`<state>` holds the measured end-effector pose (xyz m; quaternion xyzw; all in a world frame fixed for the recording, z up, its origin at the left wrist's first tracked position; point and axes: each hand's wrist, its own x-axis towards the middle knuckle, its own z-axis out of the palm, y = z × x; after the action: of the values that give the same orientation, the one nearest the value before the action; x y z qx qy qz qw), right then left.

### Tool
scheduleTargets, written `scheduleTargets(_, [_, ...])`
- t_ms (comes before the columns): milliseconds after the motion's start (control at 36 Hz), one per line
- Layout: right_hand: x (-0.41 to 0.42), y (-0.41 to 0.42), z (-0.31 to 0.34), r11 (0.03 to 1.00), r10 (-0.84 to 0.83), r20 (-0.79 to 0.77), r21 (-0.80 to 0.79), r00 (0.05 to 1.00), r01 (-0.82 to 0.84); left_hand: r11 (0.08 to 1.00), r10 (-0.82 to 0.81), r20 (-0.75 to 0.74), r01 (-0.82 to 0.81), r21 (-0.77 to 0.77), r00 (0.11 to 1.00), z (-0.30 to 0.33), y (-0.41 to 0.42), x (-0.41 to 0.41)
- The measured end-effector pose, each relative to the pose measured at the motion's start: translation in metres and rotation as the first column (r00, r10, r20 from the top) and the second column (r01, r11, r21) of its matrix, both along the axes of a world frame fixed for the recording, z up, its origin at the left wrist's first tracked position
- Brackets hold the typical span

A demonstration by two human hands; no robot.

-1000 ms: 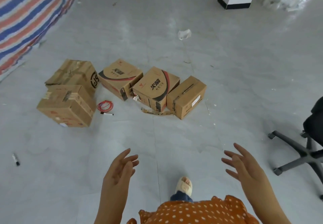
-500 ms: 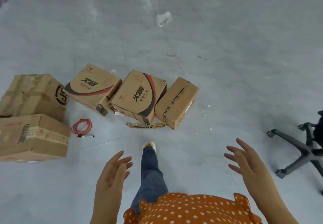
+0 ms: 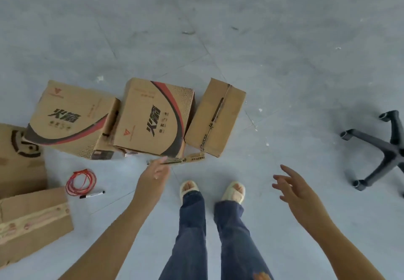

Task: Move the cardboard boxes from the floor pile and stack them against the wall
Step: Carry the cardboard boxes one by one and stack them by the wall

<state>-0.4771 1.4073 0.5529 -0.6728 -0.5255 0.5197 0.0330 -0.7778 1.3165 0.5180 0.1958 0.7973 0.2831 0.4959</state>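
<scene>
— What's lying at lower left of the frame?
— A red cord coil [image 3: 81, 183] is resting beside a black marker [image 3: 92, 194] on the grey floor [image 3: 284, 39].
— And at right?
— A chair base [image 3: 380, 150] is standing there.

Grey floor [image 3: 284, 39]: boxes [image 3: 153, 118], red cord [image 3: 80, 181], marker [image 3: 92, 194].
</scene>
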Motion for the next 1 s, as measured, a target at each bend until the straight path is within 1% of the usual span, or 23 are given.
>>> scheduleTargets(83, [-0.015, 0.035, -0.071, 0.998, 0.009, 0.028, -0.069, 1.0, -0.007, 0.994, -0.086, -0.065, 0.081, -0.073, 0.994, -0.075, 0.047, -0.017])
scheduleTargets(194, [-0.04, 0.073, -0.189, 0.987, -0.016, 0.018, -0.161, 1.0, 0.019, 0.981, -0.162, -0.128, 0.146, -0.129, 0.978, -0.18, 0.104, -0.029])
scheduleTargets(306, [-0.065, 0.089, -0.307, 0.974, -0.011, 0.042, -0.224, 0.999, 0.02, 0.959, -0.267, -0.168, 0.245, -0.142, 0.949, -0.276, 0.139, -0.025])
scheduleTargets(389, [-0.082, 0.097, -0.375, 0.971, -0.058, 0.086, -0.225, 0.995, 0.076, 0.935, -0.352, -0.172, 0.335, -0.119, 0.92, -0.337, 0.155, -0.022])
scheduleTargets(417, [-0.087, 0.102, -0.386, 0.976, -0.071, 0.086, -0.202, 0.994, 0.087, 0.931, -0.365, -0.193, 0.352, -0.099, 0.911, -0.346, 0.161, -0.024])
scheduleTargets(472, [-0.091, 0.102, -0.425, 0.972, -0.113, 0.082, -0.195, 0.99, 0.128, 0.927, -0.374, -0.226, 0.36, -0.102, 0.899, -0.382, 0.168, -0.023])
scheduleTargets(528, [-0.095, 0.098, -0.454, 0.968, -0.134, 0.021, -0.211, 0.991, 0.136, 0.931, -0.364, -0.287, 0.352, -0.095, 0.886, -0.407, 0.171, -0.023])
scheduleTargets(556, [-0.097, 0.095, -0.467, 0.964, -0.147, -0.003, -0.224, 0.989, 0.143, 0.928, -0.369, -0.342, 0.36, -0.091, 0.864, -0.419, 0.172, -0.023])
scheduleTargets(611, [-0.098, 0.09, -0.485, 0.958, -0.169, -0.052, -0.244, 0.984, 0.152, 0.905, -0.411, -0.432, 0.417, -0.085, 0.803, -0.436, 0.171, -0.022])
scheduleTargets(639, [-0.098, 0.089, -0.492, 0.954, -0.188, -0.078, -0.252, 0.979, 0.164, 0.895, -0.428, -0.453, 0.437, -0.091, 0.782, -0.441, 0.17, -0.022])
scheduleTargets(694, [-0.097, 0.088, -0.497, 0.951, -0.207, -0.104, -0.256, 0.973, 0.175, 0.89, -0.442, -0.448, 0.443, -0.109, 0.777, -0.446, 0.167, -0.022])
scheduleTargets(750, [-0.095, 0.087, -0.496, 0.943, -0.233, -0.133, -0.273, 0.963, 0.19, 0.899, -0.421, -0.412, 0.433, -0.069, 0.808, -0.446, 0.163, -0.021])
scheduleTargets(806, [-0.088, 0.087, -0.496, 0.923, -0.293, -0.159, -0.306, 0.943, 0.235, 0.934, -0.344, -0.316, 0.356, -0.018, 0.884, -0.441, 0.161, -0.016])
scheduleTargets(861, [-0.082, 0.089, -0.491, 0.898, -0.345, -0.162, -0.344, 0.925, 0.275, 0.98, -0.197, -0.124, 0.195, -0.025, 0.973, -0.437, 0.159, -0.012])
scheduleTargets(889, [-0.079, 0.089, -0.486, 0.893, -0.347, -0.158, -0.358, 0.924, 0.274, 0.992, -0.115, -0.002, 0.115, -0.057, 0.993, -0.435, 0.158, -0.009])
scheduleTargets(917, [-0.075, 0.089, -0.481, 0.896, -0.338, -0.158, -0.357, 0.928, 0.265, 0.995, -0.03, 0.105, 0.039, -0.093, 0.994, -0.435, 0.156, -0.006])
scheduleTargets(944, [-0.073, 0.091, -0.474, 0.903, -0.328, -0.164, -0.344, 0.93, 0.258, 0.991, 0.039, 0.18, -0.015, -0.131, 0.983, -0.434, 0.154, -0.004])
scheduleTargets(972, [-0.071, 0.093, -0.465, 0.91, -0.328, -0.173, -0.323, 0.929, 0.261, 0.987, 0.083, 0.226, -0.049, -0.154, 0.971, -0.43, 0.152, 0.0])
scheduleTargets(1000, [-0.07, 0.098, -0.453, 0.913, -0.337, -0.185, -0.302, 0.923, 0.273, 0.984, 0.101, 0.237, -0.062, -0.168, 0.966, -0.424, 0.149, 0.004])
